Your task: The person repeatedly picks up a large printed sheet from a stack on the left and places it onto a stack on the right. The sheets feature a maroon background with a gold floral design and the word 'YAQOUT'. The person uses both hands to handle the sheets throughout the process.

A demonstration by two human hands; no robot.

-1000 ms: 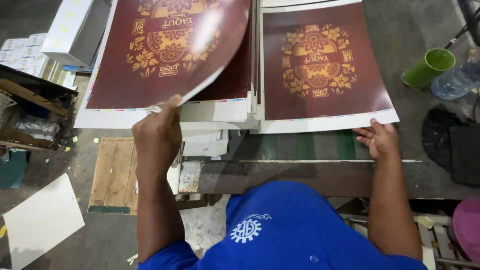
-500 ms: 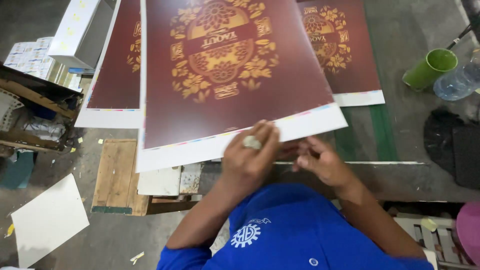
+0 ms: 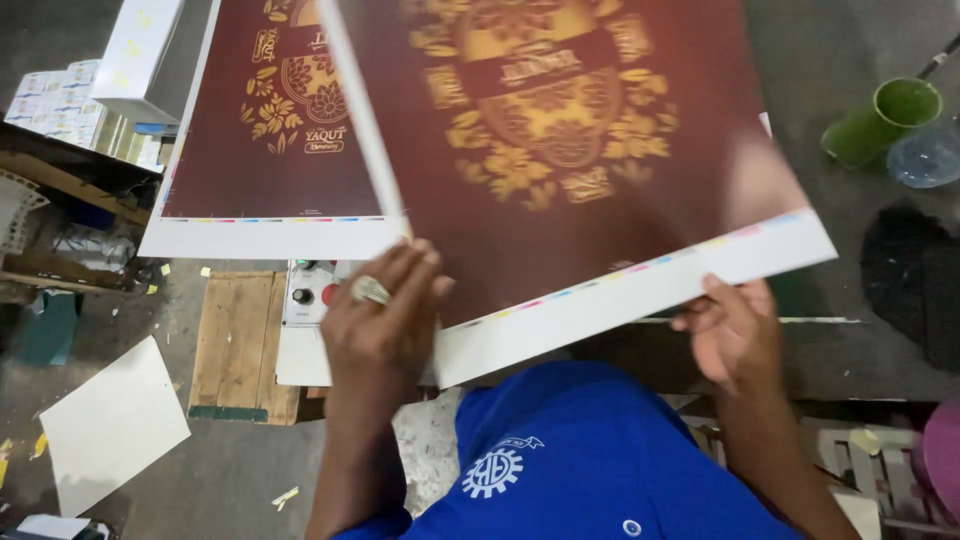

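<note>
Held up tilted over the bench (image 3: 860, 250) — a large maroon printed sheet (image 3: 590, 190) with gold ornament and a white margin. Left hand (image 3: 385, 310), ringed, clenched on its near left corner; right hand (image 3: 735, 325) grasping the lower edge. Beneath, to the left, a matching sheet stack (image 3: 270, 150). At far right — a green cup (image 3: 880, 120).

Light falls from above and is moderate, leaving the grey concrete floor (image 3: 250, 480) dim and murky at the lower left. The large maroon printed sheet with gold ornament (image 3: 560, 150) is smeared by motion blur, its pattern soft, and a pale patch of glare sits near its right edge. The flat maroon sheet behind it (image 3: 270, 120) stays sharper. The left hand (image 3: 385, 310) casts a soft shadow on the white margin. Straight edges bow slightly toward the frame borders.
</note>
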